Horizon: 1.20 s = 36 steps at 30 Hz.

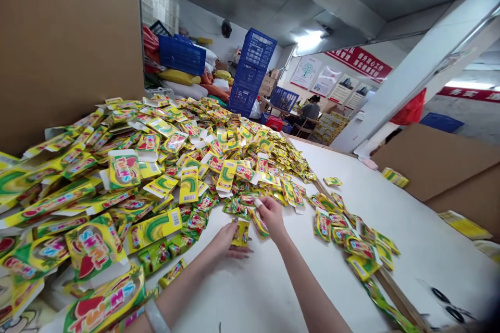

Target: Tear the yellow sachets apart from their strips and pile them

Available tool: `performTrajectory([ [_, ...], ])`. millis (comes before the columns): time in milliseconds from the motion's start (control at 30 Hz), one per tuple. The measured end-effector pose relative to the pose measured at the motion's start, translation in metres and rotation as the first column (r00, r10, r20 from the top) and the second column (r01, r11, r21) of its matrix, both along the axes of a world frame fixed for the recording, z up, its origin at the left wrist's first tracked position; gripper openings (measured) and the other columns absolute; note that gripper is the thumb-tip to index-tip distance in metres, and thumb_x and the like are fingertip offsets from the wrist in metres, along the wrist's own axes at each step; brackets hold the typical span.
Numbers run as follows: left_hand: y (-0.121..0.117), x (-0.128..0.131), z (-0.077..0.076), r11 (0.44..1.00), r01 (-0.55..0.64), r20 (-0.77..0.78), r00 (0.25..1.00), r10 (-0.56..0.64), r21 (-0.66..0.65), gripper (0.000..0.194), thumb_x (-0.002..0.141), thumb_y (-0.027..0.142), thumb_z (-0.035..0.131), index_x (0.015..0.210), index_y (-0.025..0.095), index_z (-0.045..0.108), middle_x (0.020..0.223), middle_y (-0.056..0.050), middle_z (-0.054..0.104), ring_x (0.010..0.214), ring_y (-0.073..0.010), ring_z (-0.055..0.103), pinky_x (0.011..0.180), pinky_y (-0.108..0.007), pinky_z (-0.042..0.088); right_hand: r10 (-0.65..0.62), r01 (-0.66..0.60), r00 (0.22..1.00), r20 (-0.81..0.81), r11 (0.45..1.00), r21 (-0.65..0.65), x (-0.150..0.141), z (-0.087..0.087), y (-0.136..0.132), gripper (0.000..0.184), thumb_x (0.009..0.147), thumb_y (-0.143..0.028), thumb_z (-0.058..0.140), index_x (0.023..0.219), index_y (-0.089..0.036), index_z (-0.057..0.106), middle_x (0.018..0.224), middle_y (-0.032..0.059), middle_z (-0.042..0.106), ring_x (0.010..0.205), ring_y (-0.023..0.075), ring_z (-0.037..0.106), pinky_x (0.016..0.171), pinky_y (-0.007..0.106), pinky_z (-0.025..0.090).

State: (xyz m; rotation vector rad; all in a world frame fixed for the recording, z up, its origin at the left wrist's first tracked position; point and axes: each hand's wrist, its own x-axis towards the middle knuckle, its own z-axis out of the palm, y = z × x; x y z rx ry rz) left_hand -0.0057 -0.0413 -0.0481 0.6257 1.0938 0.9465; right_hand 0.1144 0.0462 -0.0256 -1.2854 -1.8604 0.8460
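My left hand (pixel 226 240) is closed round a small yellow packet (pixel 241 232), low over the white tabletop, with the fingers partly beneath it. Just beyond it, my right hand (pixel 271 216) is pinched at the near edge of the pile. A small white patch shows at its fingertips, and I cannot make out what they grip. Under this hand lies a yellow-and-green packet (pixel 258 223). Small green candy packets (pixel 195 221) form a band along the pile's edge. Yellow printed cartons (pixel 125 169), many with open flaps, are heaped to the left and behind.
A wooden strip (pixel 398 291) crosses the white table (pixel 297 270), with several packed cartons (pixel 357 244) along it. Black-handled scissors (pixel 449 304) lie at the right. Cardboard (pixel 70 36) stands at the left. Stacked blue crates (pixel 253 70) and a seated person (pixel 310 112) are farther back.
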Motion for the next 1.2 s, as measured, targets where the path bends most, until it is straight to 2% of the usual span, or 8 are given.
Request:
performTrajectory([
  [100,-0.002,0.002,0.009,1.000,-0.004,0.134,0.991,0.001,0.023,0.062,0.084,0.061,0.013,0.102,0.013,0.049,0.105,-0.017,0.064,0.080,-0.0212,0.069,0.070,-0.031,0.054,-0.008,0.004,0.994,-0.110,0.999,-0.042,0.024,-0.005,-0.032,0.027,0.079,-0.045,0.043,0.069,-0.019,0.045,0.051,-0.0064,0.042,0.042,0.0078,0.033,0.041,0.020,0.029],
  [200,-0.004,0.006,0.009,0.996,-0.038,0.146,0.989,0.026,0.075,0.050,0.081,0.060,0.032,0.097,0.016,0.048,0.095,-0.013,0.068,0.077,-0.0202,0.069,0.074,-0.031,0.053,0.008,-0.020,0.986,-0.166,0.997,-0.071,0.032,-0.018,-0.060,0.022,0.073,-0.037,0.055,0.064,-0.018,0.047,0.050,-0.0065,0.041,0.046,0.0081,0.034,0.044,0.020,0.031],
  [333,-0.006,0.014,0.000,0.985,-0.071,0.056,0.996,0.062,0.157,0.032,0.078,0.048,0.048,0.093,0.020,0.041,0.081,-0.005,0.067,0.062,-0.0168,0.067,0.062,-0.030,0.053,-0.005,-0.014,0.972,-0.235,0.997,-0.080,0.036,-0.022,-0.071,0.014,0.067,-0.026,0.063,0.070,-0.018,0.052,0.061,-0.0045,0.048,0.053,0.0085,0.039,0.047,0.019,0.033],
  [467,-0.015,0.023,-0.004,0.955,-0.054,-0.029,0.997,0.065,0.292,0.033,0.081,0.050,0.040,0.099,0.022,0.038,0.060,0.004,0.060,0.040,-0.0128,0.057,0.042,-0.023,0.044,0.035,-0.100,0.946,-0.322,0.977,-0.186,0.034,-0.013,-0.072,0.028,0.068,-0.031,0.064,0.092,-0.020,0.054,0.079,0.0000,0.058,0.062,0.0118,0.052,0.049,0.021,0.043],
  [667,-0.031,0.022,0.007,0.864,0.074,-0.378,0.916,0.139,0.497,0.043,0.088,0.047,0.027,0.123,0.022,0.033,0.044,0.008,0.046,0.039,-0.0120,0.046,0.043,-0.022,0.035,0.013,-0.158,0.910,-0.414,0.935,-0.317,0.052,-0.011,-0.080,0.025,0.068,-0.039,0.066,0.078,-0.016,0.062,0.074,0.0033,0.064,0.063,0.0150,0.059,0.049,0.023,0.047],
  [833,-0.018,0.010,0.006,0.901,0.026,-0.377,0.913,0.154,0.433,0.039,0.086,0.047,0.030,0.113,0.023,0.043,0.063,0.004,0.055,0.048,-0.0115,0.052,0.047,-0.021,0.042,-0.289,-0.020,0.809,-0.512,0.857,-0.515,0.086,0.005,-0.059,0.032,0.069,-0.040,0.066,0.092,-0.020,0.057,0.092,0.0044,0.065,0.071,0.0177,0.066,0.046,0.020,0.046],
  [1033,-0.003,0.011,-0.014,0.974,-0.043,-0.291,0.951,0.109,0.224,0.030,0.085,0.039,0.035,0.106,0.019,0.041,0.099,-0.009,0.057,0.075,-0.0141,0.062,0.050,-0.019,0.046,-0.257,-0.140,0.836,-0.484,0.754,-0.642,0.065,0.002,-0.020,0.028,0.066,-0.029,0.071,0.085,-0.015,0.057,0.073,0.0060,0.069,0.056,0.0202,0.067,0.048,0.029,0.051],
  [1200,0.004,0.010,-0.025,0.984,-0.141,-0.209,0.964,0.162,0.111,0.042,0.080,0.039,0.049,0.114,0.018,0.037,0.109,-0.013,0.059,0.081,-0.0172,0.064,0.049,-0.020,0.047,-0.214,-0.243,0.806,-0.552,0.730,-0.638,0.052,-0.007,-0.033,0.028,0.065,-0.029,0.072,0.085,-0.015,0.058,0.074,0.0063,0.070,0.066,0.0183,0.068,0.066,0.032,0.053],
])
